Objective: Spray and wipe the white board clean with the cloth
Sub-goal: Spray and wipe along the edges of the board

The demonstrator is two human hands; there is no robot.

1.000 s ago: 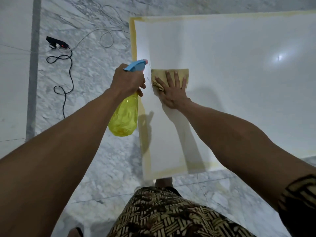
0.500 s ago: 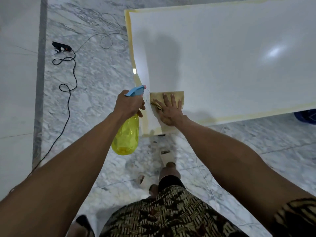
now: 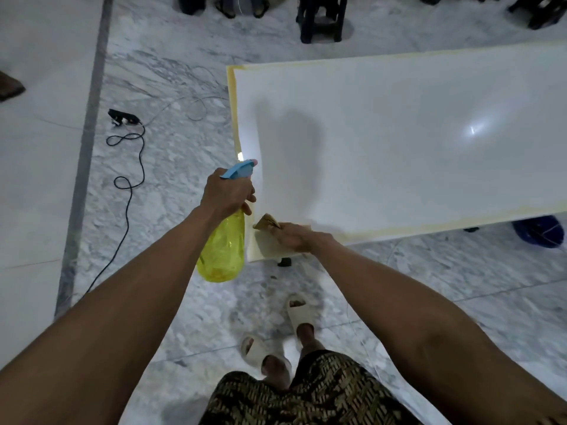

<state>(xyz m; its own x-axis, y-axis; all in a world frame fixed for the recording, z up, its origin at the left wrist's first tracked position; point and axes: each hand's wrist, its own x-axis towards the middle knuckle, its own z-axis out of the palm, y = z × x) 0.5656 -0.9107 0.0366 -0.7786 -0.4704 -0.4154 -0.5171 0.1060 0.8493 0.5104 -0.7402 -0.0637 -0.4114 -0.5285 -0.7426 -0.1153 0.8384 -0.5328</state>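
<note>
The white board (image 3: 399, 142) with a yellowish border fills the upper right, raised above the marble floor. My left hand (image 3: 228, 191) grips a yellow spray bottle (image 3: 224, 250) with a blue trigger head, held just left of the board's near-left corner. My right hand (image 3: 294, 237) presses a tan cloth (image 3: 267, 223) onto that near-left corner; most of the cloth is under the hand, one folded tip sticks up.
A black power strip (image 3: 122, 116) and its looping cable (image 3: 132, 185) lie on the floor at left. A dark stool (image 3: 322, 19) and people's feet stand beyond the board. A blue object (image 3: 537, 231) sits under the board's near edge. My sandalled feet (image 3: 299, 311) are below.
My right hand has slid the cloth down the board's left side to the near corner. The view has pulled back, showing more floor; the left hand still holds the bottle.
</note>
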